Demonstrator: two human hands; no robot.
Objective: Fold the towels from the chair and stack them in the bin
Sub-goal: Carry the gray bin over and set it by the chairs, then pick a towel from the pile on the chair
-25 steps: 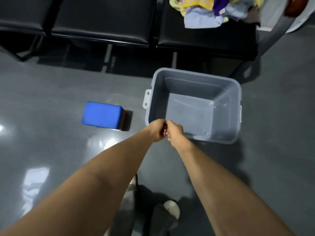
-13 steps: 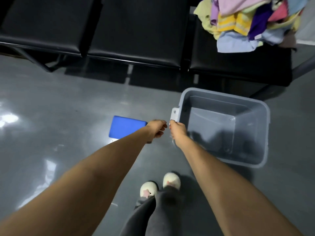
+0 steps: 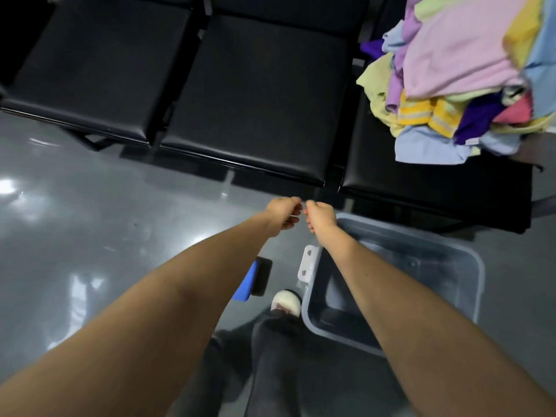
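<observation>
Both our hands are out front with fingers curled: left hand (image 3: 284, 216) and right hand (image 3: 320, 217) almost knuckle to knuckle, nothing visible in either. The towels (image 3: 457, 85) sit in a messy heap on the rightmost chair seat (image 3: 421, 182). The grey bin (image 3: 478, 284) is on the floor beside our slipper (image 3: 285, 302), nothing in it.

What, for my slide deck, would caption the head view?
Left hand and right hand, fingers curled, extended together; grey bin nearby, towels piled on black chair.
</observation>
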